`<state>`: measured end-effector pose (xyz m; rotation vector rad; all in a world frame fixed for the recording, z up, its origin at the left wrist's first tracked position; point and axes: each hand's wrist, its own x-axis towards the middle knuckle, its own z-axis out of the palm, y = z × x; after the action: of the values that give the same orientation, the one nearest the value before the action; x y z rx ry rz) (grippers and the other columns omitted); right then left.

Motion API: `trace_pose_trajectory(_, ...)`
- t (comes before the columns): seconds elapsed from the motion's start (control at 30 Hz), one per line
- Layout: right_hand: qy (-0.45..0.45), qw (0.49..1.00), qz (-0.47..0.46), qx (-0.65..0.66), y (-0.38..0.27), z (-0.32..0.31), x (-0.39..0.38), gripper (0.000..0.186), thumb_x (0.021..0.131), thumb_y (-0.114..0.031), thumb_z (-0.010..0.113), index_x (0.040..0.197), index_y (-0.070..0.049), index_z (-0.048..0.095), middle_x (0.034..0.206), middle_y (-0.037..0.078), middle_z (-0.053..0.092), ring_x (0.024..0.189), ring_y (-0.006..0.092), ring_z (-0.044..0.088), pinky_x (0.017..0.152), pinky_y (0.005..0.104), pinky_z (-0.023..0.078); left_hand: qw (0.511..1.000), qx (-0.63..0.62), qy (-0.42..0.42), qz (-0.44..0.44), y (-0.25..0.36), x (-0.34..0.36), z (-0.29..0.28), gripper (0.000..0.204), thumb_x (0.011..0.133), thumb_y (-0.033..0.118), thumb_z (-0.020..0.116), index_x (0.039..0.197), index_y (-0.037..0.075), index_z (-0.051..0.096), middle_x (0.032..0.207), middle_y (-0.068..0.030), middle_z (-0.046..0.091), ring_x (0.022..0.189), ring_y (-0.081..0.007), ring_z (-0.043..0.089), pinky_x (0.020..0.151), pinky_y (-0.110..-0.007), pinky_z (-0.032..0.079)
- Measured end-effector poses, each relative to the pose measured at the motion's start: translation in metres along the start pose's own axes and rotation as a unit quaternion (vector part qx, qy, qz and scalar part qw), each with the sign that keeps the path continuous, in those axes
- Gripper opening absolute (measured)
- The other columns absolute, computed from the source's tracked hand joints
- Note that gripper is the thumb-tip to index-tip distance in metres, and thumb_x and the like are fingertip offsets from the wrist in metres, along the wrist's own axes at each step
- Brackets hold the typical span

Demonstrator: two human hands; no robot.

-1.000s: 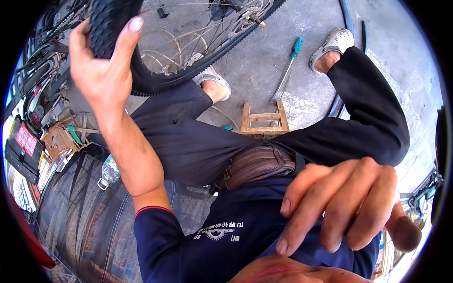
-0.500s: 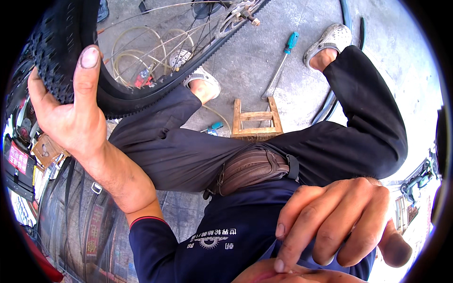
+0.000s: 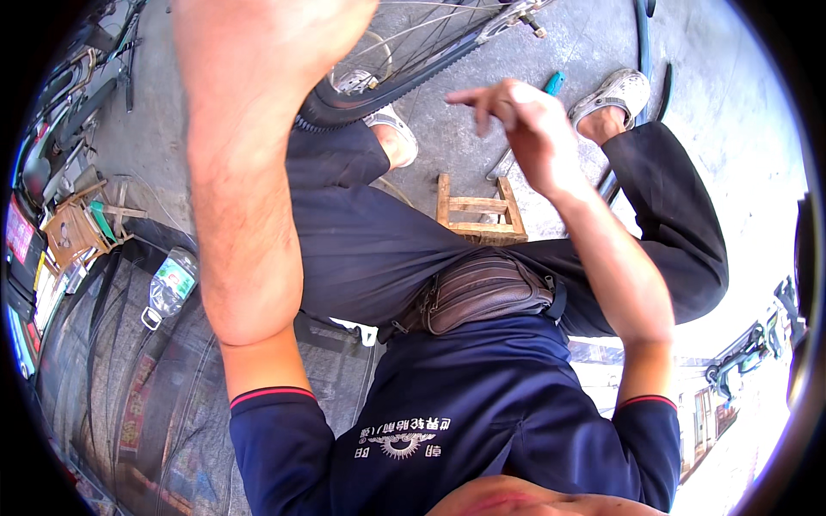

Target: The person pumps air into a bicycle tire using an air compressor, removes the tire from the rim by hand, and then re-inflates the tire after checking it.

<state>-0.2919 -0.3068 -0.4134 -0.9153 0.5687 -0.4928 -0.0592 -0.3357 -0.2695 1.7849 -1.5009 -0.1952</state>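
My left hand (image 3: 271, 43) is raised large and close at the top edge, and its fingers are out of view. Beyond it, a bicycle wheel with a knobby black tyre (image 3: 387, 107) tilts across the upper middle, partly hidden by my left arm. My right hand (image 3: 533, 129) is in the air right of the wheel, apart from it. Its fingers reach leftward, slightly blurred, some of them bent, with nothing visible in them. Behind that hand lies a screwdriver, its teal handle (image 3: 555, 82) showing on the floor.
A low wooden stool (image 3: 482, 205) is between my legs. A clear plastic bottle (image 3: 171, 282) lies at the left near dark sheeting. Dark tubing (image 3: 644, 39) runs along the floor at upper right. Bicycle parts and boxes crowd the far left.
My left hand has let go of the tyre and risen toward the top edge. The wheel has shifted right. My right hand has swung from near my chin out toward the wheel.
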Motion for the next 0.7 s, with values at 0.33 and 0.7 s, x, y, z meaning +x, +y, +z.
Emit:
trace_pose_trajectory(0.33,0.015,0.95,-0.146,-0.277,0.124,0.033,0.047,0.012,0.089,-0.01,0.066,0.083,-0.003,0.059,0.089,0.009,0.07,0.125,0.0351,0.066,0.101,0.0466,0.049,0.997,-0.03,0.032,0.068,-0.014,-0.012,0.003,0.045,0.083,0.024,0.088,0.105,-0.006,0.063,0.097,-0.0171,0.073,0.089,-0.0259,0.069,0.084,-0.036,0.055)
trace_pose_trajectory(0.7,-0.024,0.928,-0.164,-0.332,0.128,0.039,0.064,0.029,0.081,-0.025,0.072,0.076,-0.005,0.052,0.093,0.018,0.069,0.12,0.0383,0.065,0.101,0.0489,0.048,0.995,-0.091,0.01,0.031,-0.018,-0.011,0.008,0.043,0.084,0.021,0.088,0.106,-0.005,0.063,0.098,-0.0139,0.072,0.09,-0.0215,0.068,0.084,-0.033,0.054)
